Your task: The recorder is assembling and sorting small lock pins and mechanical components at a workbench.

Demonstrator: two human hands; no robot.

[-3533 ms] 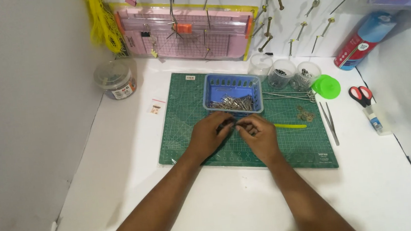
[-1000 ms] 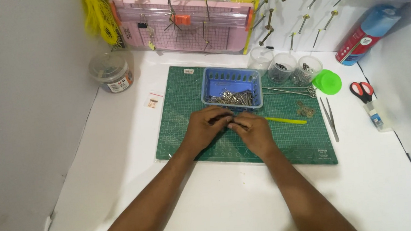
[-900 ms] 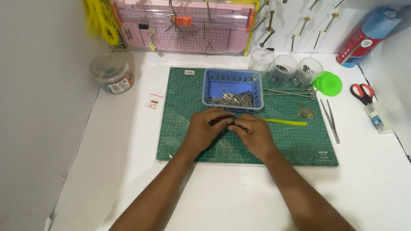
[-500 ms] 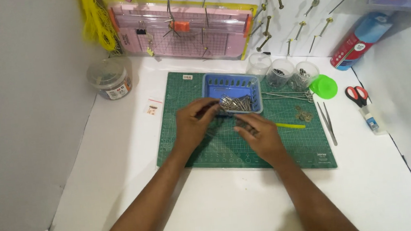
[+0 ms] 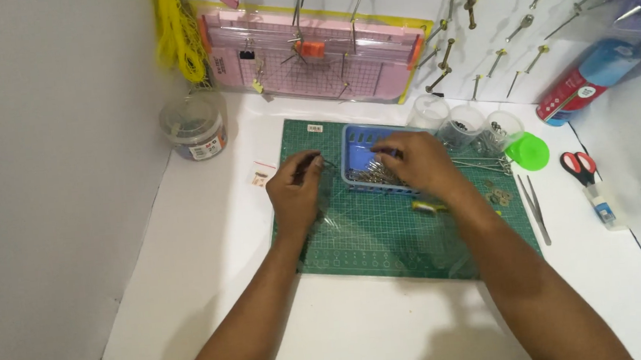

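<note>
Left hand: the left hand (image 5: 294,190) rests on the green mat's (image 5: 386,236) left part, fingers pinched shut on a thin metal pin (image 5: 325,161) just beside the blue basket (image 5: 358,148).
Right hand: the right hand (image 5: 420,163) lies over the basket's front rim, fingers curled down among the metal pieces; what it grips cannot be told.
Count: two hands, one basket, one mat, three clear cups (image 5: 465,120) along the mat's far edge, one pair of red scissors (image 5: 580,167).
Packages: a round tub (image 5: 193,127) with a white label sits near the surface's far left corner; a small packet (image 5: 261,177) lies left of the mat.
Open room: bare white surface (image 5: 215,287) along the near and left edges.
</note>
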